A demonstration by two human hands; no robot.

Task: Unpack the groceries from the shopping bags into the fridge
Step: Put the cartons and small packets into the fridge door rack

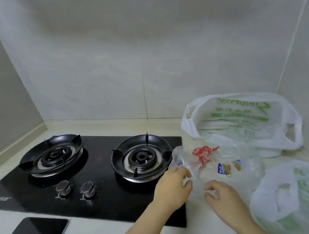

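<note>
Hands [197,189] half-curled, left pinching clear bag [213,160].

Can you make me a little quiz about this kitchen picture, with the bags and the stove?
1. True or false: the left hand is pinching the edge of the clear plastic bag.
2. How many burners does the black gas stove have? A) one B) two C) four
3. Fill in: the white shopping bag by the wall has ____ printing on it.

Key: 1. True; the right hand hovers beside the bag with fingers curled, and its grip is not closed on anything. 2. B. 3. Green.
</note>
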